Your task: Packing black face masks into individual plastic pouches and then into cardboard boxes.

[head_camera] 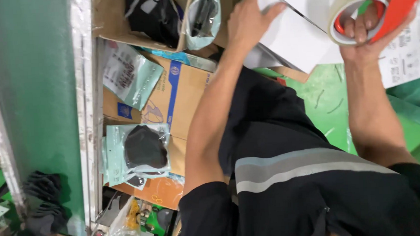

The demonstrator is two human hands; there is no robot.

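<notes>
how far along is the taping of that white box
Looks early. Done: the flat white cardboard box lies on the green surface and the left hand presses on it. In hand: the right hand has its grip through the roll of clear tape on an orange dispenser, held over the box. Left: no tape strip shows on the box yet.

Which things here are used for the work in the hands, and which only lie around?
In use:
- left hand pressing on the white box
- right hand holding the tape roll

Lying about:
- bagged black items
- cardboard box
- printed sheet
</notes>
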